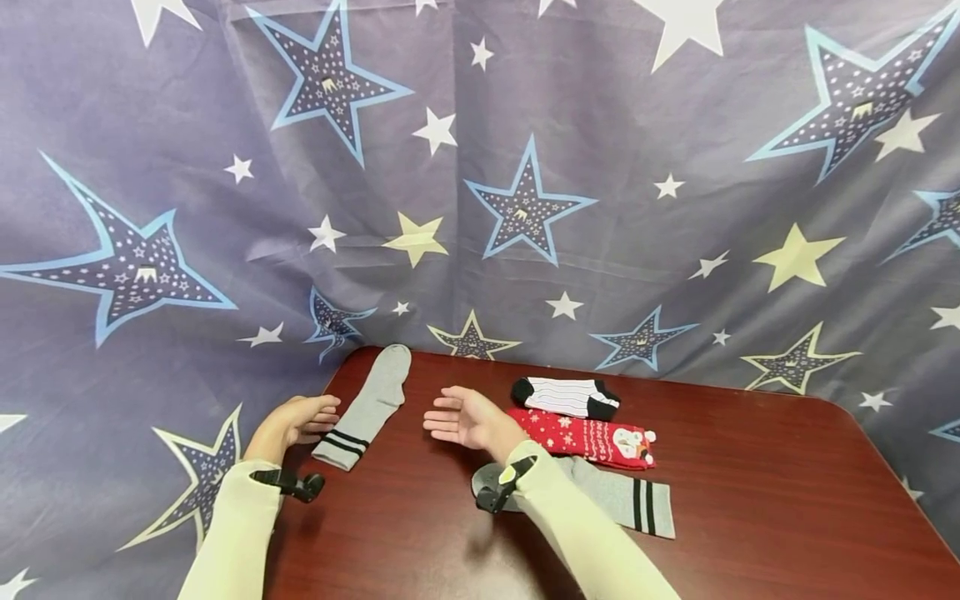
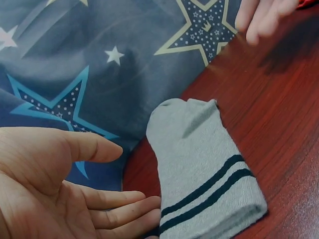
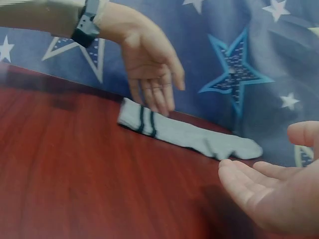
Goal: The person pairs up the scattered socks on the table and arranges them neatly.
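Note:
A grey sock (image 1: 372, 400) with two black stripes near its cuff lies flat at the table's left edge. Beside its striped end is my left hand (image 1: 296, 422), fingers extended and holding nothing; in the left wrist view its fingertips come right up to the sock (image 2: 199, 164), though whether they touch it I cannot tell. My right hand (image 1: 474, 422) hovers to the right of that sock, palm facing left, with nothing in it. Under and behind the right forearm lies a second grey striped sock (image 1: 611, 492), partly covered by the wrist and sleeve.
Above the second grey sock lie a red patterned sock (image 1: 592, 439) and a white sock with black heel and toe (image 1: 562, 397). All rest on a dark red wooden table (image 1: 765, 483). A star-printed curtain (image 1: 637, 217) hangs along its back and left sides.

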The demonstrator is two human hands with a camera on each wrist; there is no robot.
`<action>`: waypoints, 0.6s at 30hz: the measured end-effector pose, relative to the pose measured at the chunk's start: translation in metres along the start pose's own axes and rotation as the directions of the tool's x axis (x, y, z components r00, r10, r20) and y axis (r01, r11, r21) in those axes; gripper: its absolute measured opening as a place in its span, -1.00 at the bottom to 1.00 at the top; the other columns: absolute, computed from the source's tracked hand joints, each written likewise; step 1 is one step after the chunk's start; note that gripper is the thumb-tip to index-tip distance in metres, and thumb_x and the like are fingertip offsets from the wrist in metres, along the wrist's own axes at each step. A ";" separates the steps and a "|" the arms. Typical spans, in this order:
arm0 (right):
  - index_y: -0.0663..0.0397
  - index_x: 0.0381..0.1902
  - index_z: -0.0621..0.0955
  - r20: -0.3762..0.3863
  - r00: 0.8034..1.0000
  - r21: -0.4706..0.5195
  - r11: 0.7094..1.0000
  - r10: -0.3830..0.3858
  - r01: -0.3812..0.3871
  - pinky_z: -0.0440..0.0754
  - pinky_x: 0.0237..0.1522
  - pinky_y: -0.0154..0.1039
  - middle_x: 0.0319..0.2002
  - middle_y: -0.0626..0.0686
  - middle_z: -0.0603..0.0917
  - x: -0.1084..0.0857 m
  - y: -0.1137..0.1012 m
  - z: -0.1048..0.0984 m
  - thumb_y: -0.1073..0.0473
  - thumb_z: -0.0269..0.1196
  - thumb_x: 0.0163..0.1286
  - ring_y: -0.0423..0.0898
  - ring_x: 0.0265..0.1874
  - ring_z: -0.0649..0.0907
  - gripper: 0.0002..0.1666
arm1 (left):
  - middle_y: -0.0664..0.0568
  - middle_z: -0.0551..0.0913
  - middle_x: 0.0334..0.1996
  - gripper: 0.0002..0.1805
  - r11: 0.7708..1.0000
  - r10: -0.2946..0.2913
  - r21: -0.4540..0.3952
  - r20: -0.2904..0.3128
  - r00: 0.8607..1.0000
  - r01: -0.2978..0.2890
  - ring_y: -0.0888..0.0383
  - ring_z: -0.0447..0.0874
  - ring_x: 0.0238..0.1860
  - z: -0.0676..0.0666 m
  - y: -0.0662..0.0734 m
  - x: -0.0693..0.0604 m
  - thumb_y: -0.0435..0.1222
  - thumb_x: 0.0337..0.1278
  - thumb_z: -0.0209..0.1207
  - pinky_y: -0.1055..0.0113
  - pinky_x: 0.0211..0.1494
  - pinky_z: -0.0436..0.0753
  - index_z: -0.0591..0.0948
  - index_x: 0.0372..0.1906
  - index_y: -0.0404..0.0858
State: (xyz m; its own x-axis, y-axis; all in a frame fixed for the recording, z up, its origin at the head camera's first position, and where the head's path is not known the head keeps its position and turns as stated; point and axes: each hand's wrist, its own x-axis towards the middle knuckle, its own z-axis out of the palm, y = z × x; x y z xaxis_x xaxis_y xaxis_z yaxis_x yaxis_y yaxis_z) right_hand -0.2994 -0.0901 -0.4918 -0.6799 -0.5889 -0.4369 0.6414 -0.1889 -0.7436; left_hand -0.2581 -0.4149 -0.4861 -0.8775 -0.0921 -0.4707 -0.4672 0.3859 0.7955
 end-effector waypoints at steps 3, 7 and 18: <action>0.38 0.52 0.20 -0.007 1.000 0.025 0.999 0.021 -0.020 0.31 0.54 0.08 0.48 0.43 0.29 0.008 0.012 0.009 0.03 -0.04 0.57 0.29 0.49 0.35 -0.27 | -0.27 0.70 0.14 -0.31 1.000 -0.016 -0.004 0.008 1.000 0.016 0.10 0.72 -0.05 0.000 -0.002 -0.001 -0.07 0.48 -0.01 0.02 0.18 0.68 0.36 0.35 -0.61; 0.41 0.49 0.21 -0.034 0.999 0.058 0.998 0.037 -0.035 0.33 0.53 0.10 0.46 0.46 0.31 0.014 0.024 0.019 0.02 -0.03 0.57 0.30 0.48 0.36 -0.27 | -0.18 0.76 0.00 -0.32 0.999 -0.030 -0.025 0.024 0.999 0.030 0.24 0.70 -0.19 0.003 -0.001 -0.001 -0.07 0.47 0.00 0.17 0.01 0.75 0.37 0.34 -0.61; 0.45 0.49 0.17 -0.019 0.997 0.108 0.992 0.073 -0.070 0.25 0.57 0.13 0.44 0.51 0.30 0.021 0.038 0.035 -0.04 -0.07 0.57 0.35 0.49 0.32 -0.22 | 0.09 0.75 -0.24 -0.34 0.990 -0.061 -0.121 0.107 0.992 0.074 0.25 0.71 -0.21 0.009 -0.001 -0.003 -0.11 0.48 -0.06 0.24 0.01 0.76 0.34 0.35 -0.63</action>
State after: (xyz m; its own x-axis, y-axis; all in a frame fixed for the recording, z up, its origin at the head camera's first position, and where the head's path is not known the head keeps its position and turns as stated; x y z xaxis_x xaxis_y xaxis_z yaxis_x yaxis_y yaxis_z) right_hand -0.2766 -0.1374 -0.5113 -0.6382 -0.5861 -0.4992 0.7221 -0.2308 -0.6522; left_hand -0.2538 -0.4072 -0.4890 -0.8306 -0.0172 -0.5566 -0.5407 0.2637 0.7988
